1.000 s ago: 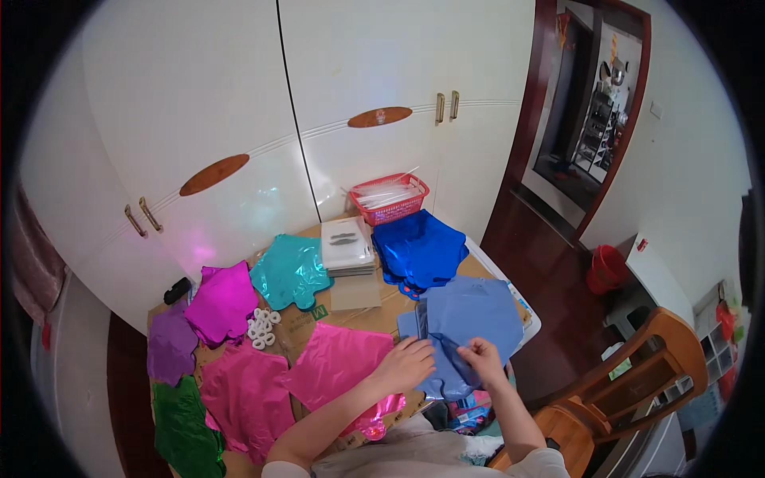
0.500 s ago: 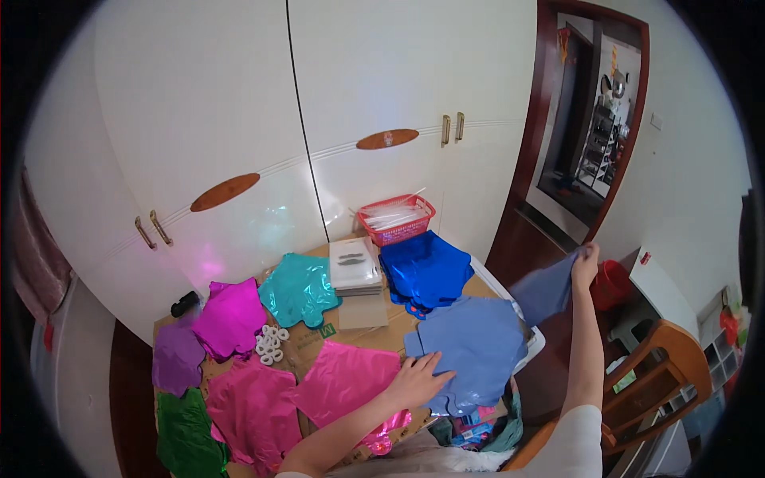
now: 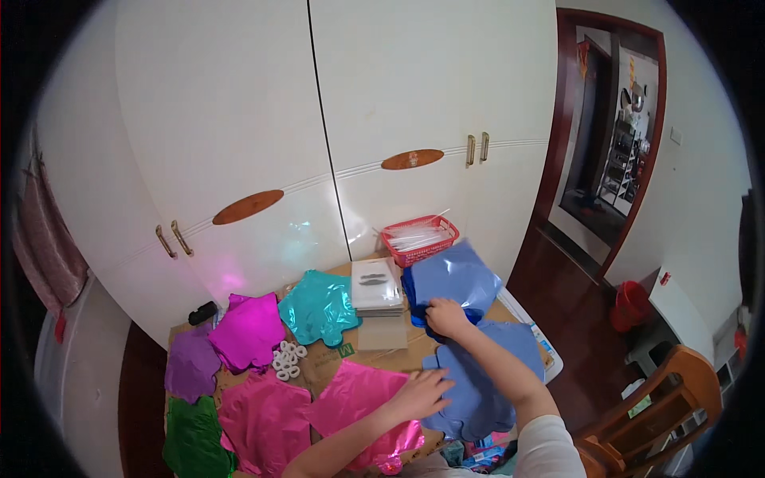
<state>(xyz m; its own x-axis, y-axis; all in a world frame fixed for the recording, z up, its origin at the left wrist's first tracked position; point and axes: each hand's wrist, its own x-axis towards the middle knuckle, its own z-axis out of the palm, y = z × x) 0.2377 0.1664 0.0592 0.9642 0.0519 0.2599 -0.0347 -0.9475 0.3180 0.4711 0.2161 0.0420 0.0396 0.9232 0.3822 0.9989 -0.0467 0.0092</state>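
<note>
My right hand (image 3: pixel 446 318) is closed on the edge of a flat pale blue foil balloon (image 3: pixel 460 275), which lies over the dark blue foil pile (image 3: pixel 416 319) and covers most of it. Beneath my right forearm spreads a stack of pale blue foil balloons (image 3: pixel 480 398). On the left edge of that stack rests my left hand (image 3: pixel 424 394), its fingers outstretched and holding nothing. The left wrist passes over a pink foil piece (image 3: pixel 357 398).
Teal (image 3: pixel 319 307), magenta (image 3: pixel 247 331), purple (image 3: pixel 191 365) and green foil piles (image 3: pixel 194 436) lie leftward, by white rings (image 3: pixel 288 358). Behind are packaged flat sheets (image 3: pixel 376 285), a red basket (image 3: pixel 418 239) of white sticks and a white wardrobe (image 3: pixel 239 103). A wooden chair (image 3: pixel 677 398) stands right.
My right hand has swung from the far right to the dark blue pile, bringing a pale blue foil balloon over it. My left hand stays on the stack. The view has shifted slightly.
</note>
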